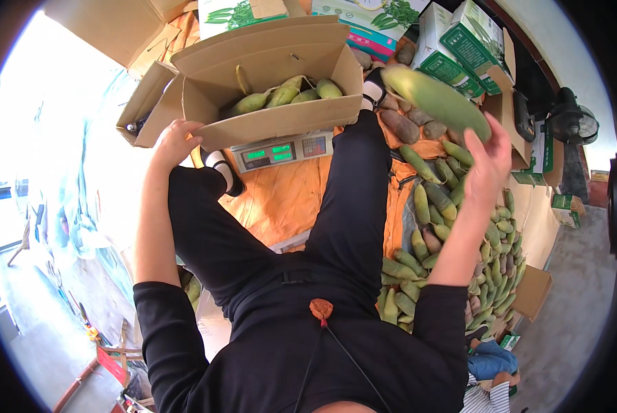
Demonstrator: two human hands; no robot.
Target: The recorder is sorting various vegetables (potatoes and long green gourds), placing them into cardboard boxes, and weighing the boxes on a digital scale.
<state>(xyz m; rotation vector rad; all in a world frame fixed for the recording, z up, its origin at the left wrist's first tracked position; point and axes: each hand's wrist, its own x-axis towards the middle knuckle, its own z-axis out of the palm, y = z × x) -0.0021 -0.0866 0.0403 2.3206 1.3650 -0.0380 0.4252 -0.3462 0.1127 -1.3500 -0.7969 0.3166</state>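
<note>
My right hand is raised and grips a long green ear of corn in its husk, held in the air right of an open cardboard box. The box sits on a digital scale with green displays and holds several green ears. On the box's near left corner rests my left hand, fingers curled over the edge. I sit with black-trousered legs on either side of the scale.
A heap of green ears lies on an orange sheet to my right. Printed green-and-white cartons and plain cardboard boxes stand behind. A fan stands at far right. Another person's clothing shows at lower right.
</note>
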